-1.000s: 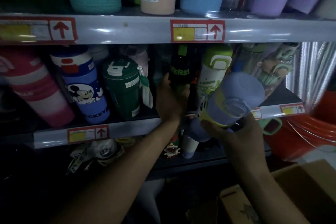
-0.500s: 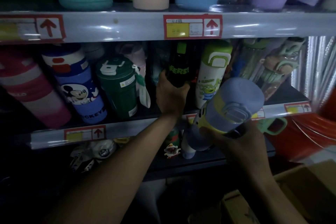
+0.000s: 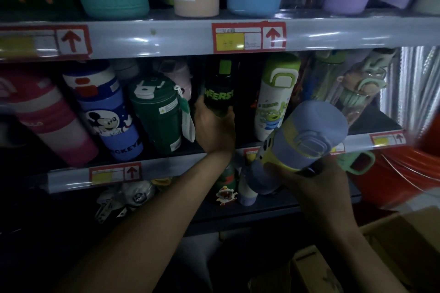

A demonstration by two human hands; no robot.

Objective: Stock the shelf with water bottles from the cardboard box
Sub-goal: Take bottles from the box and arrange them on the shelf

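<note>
Left hand [image 3: 215, 131]: fingers wrapped round the lower part of the black bottle [image 3: 220, 93] at mid-frame, probably seating it in the gap between the green bottle [image 3: 158, 114] and the white alien bottle [image 3: 273, 102].
Right hand [image 3: 316, 181]: clamped under the blue-and-yellow bottle [image 3: 307, 140], right of centre, tilted with its lid toward the camera. It is held off the shelf, likely next in.
Middle shelf [image 3: 166, 167]: a packed row of bottles, several leaning.
Cardboard box [image 3: 404, 245]: lower right corner; contents too dark to tell.

Dim, underexposed scene; the lower frame sinks into shadow. Glare streaks the upper shelf strip [image 3: 166, 38]. Bright light at right edge; corners blur.
</note>
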